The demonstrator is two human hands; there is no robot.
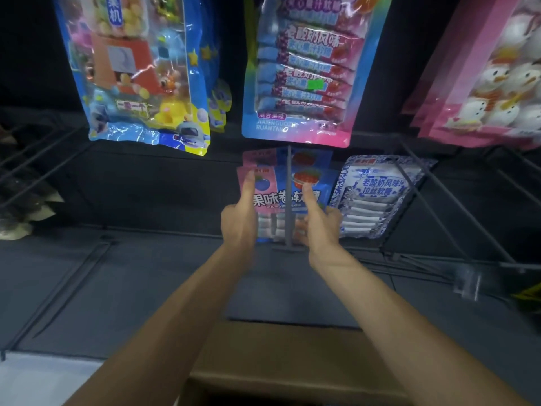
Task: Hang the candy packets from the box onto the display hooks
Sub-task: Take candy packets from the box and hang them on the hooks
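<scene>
From the head camera, both bare forearms reach up from the bottom edge toward the dark display wall (164, 183). The left hand (238, 221) and the right hand (320, 227) grip one pink-and-blue candy packet (281, 197) between them, at the lower middle of the wall: each thumb lies straight up the packet's front, while the fingers pass behind it (mostly hidden there). A grey display hook (289, 227) runs down in front of the packet, between the two thumbs; whether the packet is threaded on it cannot be told. A second packet (263, 158) of the same kind shows just above and behind the held one. Just to the right hangs a blue-and-white packet (377, 197). Along the wall's upper edge hang three bigger bags: a blue bag (140, 68) with toy pictures at left, a pink-and-blue bag (304, 68) of wrapped sweets in the middle, and a pink bag (497, 77) at right. The brown cardboard box (278, 361) sits under the arms at the bottom edge.
</scene>
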